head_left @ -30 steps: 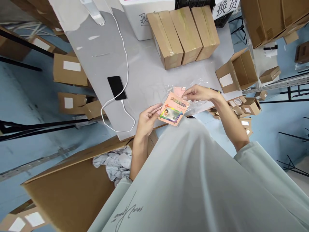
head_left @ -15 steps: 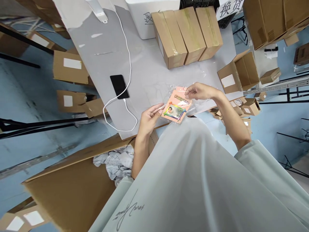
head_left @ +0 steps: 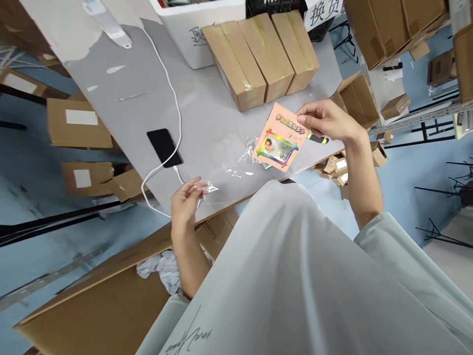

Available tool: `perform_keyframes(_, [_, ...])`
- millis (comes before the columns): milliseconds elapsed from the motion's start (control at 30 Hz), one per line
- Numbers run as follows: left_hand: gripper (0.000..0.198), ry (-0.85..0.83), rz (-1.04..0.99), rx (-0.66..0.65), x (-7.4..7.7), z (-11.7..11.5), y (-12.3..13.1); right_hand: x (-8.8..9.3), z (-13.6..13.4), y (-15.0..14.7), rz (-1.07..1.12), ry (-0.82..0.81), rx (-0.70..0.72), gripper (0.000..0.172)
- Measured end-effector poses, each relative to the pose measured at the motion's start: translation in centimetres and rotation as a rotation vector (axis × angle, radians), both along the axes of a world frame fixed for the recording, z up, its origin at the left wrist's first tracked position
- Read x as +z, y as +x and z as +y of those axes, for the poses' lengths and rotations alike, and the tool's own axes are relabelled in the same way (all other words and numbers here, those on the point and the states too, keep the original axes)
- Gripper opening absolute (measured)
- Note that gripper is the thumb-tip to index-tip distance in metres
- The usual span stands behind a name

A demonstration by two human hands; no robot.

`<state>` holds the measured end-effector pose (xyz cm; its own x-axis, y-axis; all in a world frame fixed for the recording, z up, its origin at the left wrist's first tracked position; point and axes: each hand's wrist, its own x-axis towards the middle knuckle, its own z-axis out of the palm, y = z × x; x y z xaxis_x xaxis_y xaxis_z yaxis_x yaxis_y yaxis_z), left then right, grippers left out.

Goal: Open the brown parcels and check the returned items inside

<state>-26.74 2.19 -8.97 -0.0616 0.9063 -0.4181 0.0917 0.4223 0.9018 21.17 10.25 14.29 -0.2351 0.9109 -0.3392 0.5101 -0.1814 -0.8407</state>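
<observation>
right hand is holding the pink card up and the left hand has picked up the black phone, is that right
Not quite. The right hand does hold the pink card up, but the left hand pinches a clear plastic wrapper, not the phone. The black phone lies untouched on the grey table. The head view shows this.

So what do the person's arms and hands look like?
Both hands are bare: the left hand and right hand have no gloves, rings or watch that show. The forearms are bare too. Loose pale green-grey sleeves begin near the elbows, and the top has dark handwriting-style lettering.
</observation>
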Motion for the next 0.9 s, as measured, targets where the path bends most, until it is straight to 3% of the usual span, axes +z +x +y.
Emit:
perform_keyframes(100, [0.042, -0.008, -0.029, 0.076, -1.3, 0.6, 0.3, 0.2, -0.1, 0.0, 0.056, -0.031, -0.002, 0.057])
perform_keyframes(233, [0.047, -0.044, -0.099, 0.157, -1.7, 1.1, 2.7, -0.1, -0.1, 0.2, 0.066, -0.065, -0.004, 0.051])
perform_keyframes(367, [0.049, -0.004, -0.135, 0.186, -1.8, 1.1, 4.5, -2.4, 0.6, 1.5, 0.078, -0.094, -0.004, 0.040])
perform_keyframes(433, [0.051, 0.014, -0.145, 0.190, -1.7, 0.9, 4.9, -5.3, 1.4, 2.5, 0.101, -0.129, -0.004, 0.037])
perform_keyframes(533, [0.050, 0.013, -0.174, 0.244, -0.7, 0.4, 5.7, -11.8, 2.7, 3.3, 0.158, -0.218, 0.014, 0.034])
perform_keyframes(700, [0.043, -0.039, -0.340, 0.436, 3.0, 0.0, 9.7, -23.3, 3.9, 1.0, 0.170, -0.390, 0.001, 0.015])
perform_keyframes(800, [0.046, -0.054, -0.472, 0.502, 5.3, -0.1, 13.7, -27.1, 4.4, -0.5, 0.097, -0.464, -0.079, 0.021])
perform_keyframes(900, [0.046, -0.067, -0.568, 0.526, 6.7, -0.1, 18.0, -28.3, 5.0, -0.3, 0.115, -0.452, -0.202, 0.019])
